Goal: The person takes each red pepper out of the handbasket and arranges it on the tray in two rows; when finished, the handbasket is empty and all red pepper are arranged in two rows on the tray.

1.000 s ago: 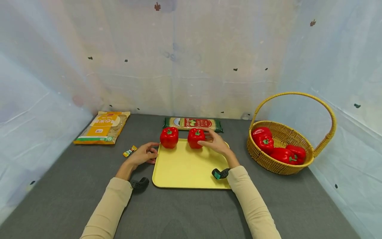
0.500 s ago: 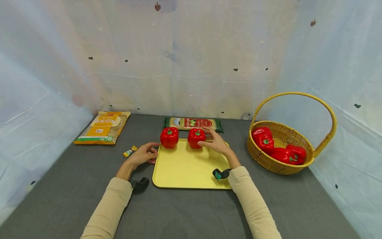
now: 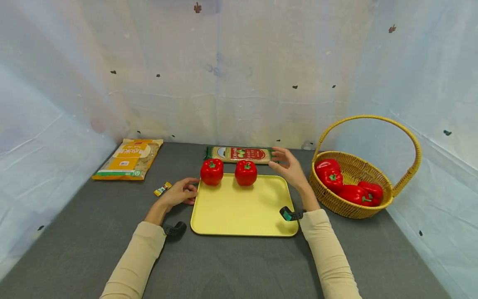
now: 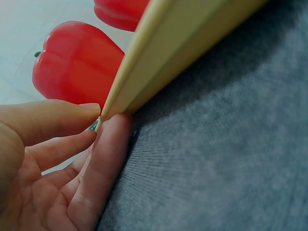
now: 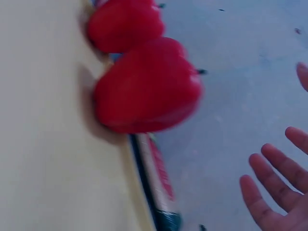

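Note:
My left hand (image 3: 180,193) pinches the left rim of a yellow tray (image 3: 231,216); in the left wrist view the thumb and fingers (image 4: 109,147) meet at that rim. Two red bell peppers with green stems stand upright side by side along the tray's far edge, a left pepper (image 3: 212,172) and a right pepper (image 3: 246,173). To the right of them, above the tray's far right corner, my right hand (image 3: 291,168) is apart from the peppers with its fingers spread, holding nothing. The right wrist view shows the nearer pepper (image 5: 149,89) beside those spread fingers (image 5: 274,180).
A wicker basket (image 3: 328,201) with a tall handle and several red peppers stands at the right. Behind the tray lies a long green-ended package (image 3: 228,154). An orange-and-yellow bag (image 3: 127,162) and a small yellow packet (image 3: 162,189) lie at the left.
My right hand has let go of the right pepper and moved right, away from it. That pepper stays on the tray. The left hand has not moved.

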### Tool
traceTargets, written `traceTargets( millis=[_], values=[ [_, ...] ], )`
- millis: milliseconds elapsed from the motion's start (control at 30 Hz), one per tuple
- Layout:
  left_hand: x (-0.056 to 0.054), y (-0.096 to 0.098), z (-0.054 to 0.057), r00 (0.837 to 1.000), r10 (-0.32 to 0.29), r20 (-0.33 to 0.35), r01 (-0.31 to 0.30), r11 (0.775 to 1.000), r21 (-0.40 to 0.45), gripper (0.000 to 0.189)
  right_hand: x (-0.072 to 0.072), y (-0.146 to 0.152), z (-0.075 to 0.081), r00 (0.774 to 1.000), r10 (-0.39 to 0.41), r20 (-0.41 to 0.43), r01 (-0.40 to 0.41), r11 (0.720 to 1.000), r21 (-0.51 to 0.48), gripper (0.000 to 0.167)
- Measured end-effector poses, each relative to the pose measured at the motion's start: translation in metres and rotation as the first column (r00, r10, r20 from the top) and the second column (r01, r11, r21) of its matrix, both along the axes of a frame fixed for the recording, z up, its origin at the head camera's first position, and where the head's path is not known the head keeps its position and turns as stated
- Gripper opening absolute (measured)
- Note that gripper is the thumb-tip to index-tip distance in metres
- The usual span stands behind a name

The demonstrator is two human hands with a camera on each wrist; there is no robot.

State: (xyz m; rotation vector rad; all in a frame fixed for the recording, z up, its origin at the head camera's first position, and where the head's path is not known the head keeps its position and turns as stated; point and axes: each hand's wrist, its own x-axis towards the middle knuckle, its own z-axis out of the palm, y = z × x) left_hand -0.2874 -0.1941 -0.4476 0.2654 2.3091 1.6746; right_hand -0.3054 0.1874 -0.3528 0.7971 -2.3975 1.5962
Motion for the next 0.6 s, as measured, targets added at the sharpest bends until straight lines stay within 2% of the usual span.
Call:
traceTargets(
  millis=[133,267,400,600],
  values=[
    [-0.001,0.0,0.0,1.0,0.005,0.004,-0.005,1.0,-0.004,0.051,0.002,0.018,0.01,0.99,-0.097,-0.106,0.086,0.991,-0.099,0.041],
    [-0.001,0.0,0.001,1.0,0.006,0.002,-0.006,1.0,-0.003,0.05,0.005,0.035,0.019,0.968,-0.185,-0.171,0.148,0.967,-0.207,0.036],
    [-0.001,-0.001,0.001,1.0,-0.001,-0.002,0.001,1.0,0.001,0.051,0.008,0.053,0.027,0.952,-0.255,-0.171,0.202,0.939,-0.278,0.035],
    [-0.001,-0.001,0.001,1.0,-0.019,-0.005,0.019,1.0,0.008,0.053,0.011,0.081,0.036,0.93,-0.339,-0.142,0.284,0.908,-0.307,0.035]
  ],
)
